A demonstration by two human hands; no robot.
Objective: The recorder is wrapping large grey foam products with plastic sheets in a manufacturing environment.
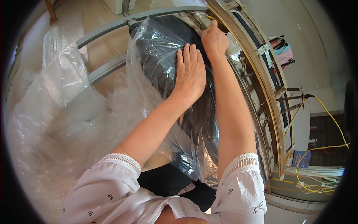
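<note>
My left hand [191, 72] lies flat with its fingers stretched out. It presses on clear plastic film [138, 71] spread over a dark, soft-looking piece [164, 41], whose kind I cannot make out. Farther out, my right hand [215, 40] is at the piece's right edge, beside a wooden rail [269, 100]. Its fingers are curled in and one digit sticks up near a thin yellow strip [213, 17]. Whatever those curled fingers grip is hidden. Toward my body, the film hangs down in shiny folds.
Loose clear plastic [67, 123] billows across the left side. Curved grey metal bars [108, 24] run behind the work. At right, short rods [291, 99] stick out from the rail, and a yellow cable [332, 112] loops down. A blue box [301, 159] stands below.
</note>
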